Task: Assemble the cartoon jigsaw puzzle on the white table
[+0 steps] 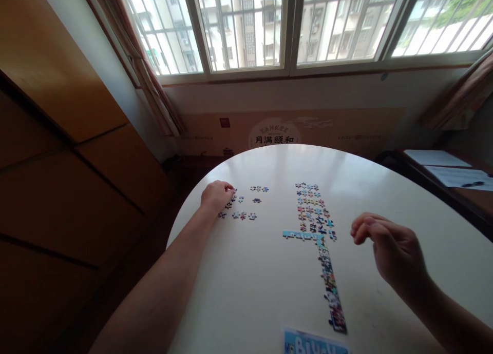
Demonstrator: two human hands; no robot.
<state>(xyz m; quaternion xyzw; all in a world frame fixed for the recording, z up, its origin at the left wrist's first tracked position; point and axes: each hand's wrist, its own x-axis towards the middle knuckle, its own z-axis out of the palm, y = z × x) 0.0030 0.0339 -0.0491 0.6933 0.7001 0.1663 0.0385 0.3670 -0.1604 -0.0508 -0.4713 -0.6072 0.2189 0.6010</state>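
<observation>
My left hand point(217, 196) reaches to the far left of the round table, fingers pinched at a small dark puzzle piece. Beside and partly under it lie loose puzzle pieces point(243, 215), some hidden by the hand. My right hand point(393, 243) is held over the table's right side, thumb and fingers curled together; whatever they may hold is too small to make out. Between the hands, rows of loose puzzle pieces point(311, 202) lie spread out. Just below them, a joined puzzle border point(329, 277) forms a corner, with a blue strip to the left and a long multicoloured strip running towards me.
The white round table point(239, 282) carries everything. A blue printed picture point(314, 342) lies at its near edge, cut off by the frame. Papers point(458, 175) with a dark pen rest on a side surface at right. A cardboard panel point(327, 131) stands below the barred windows.
</observation>
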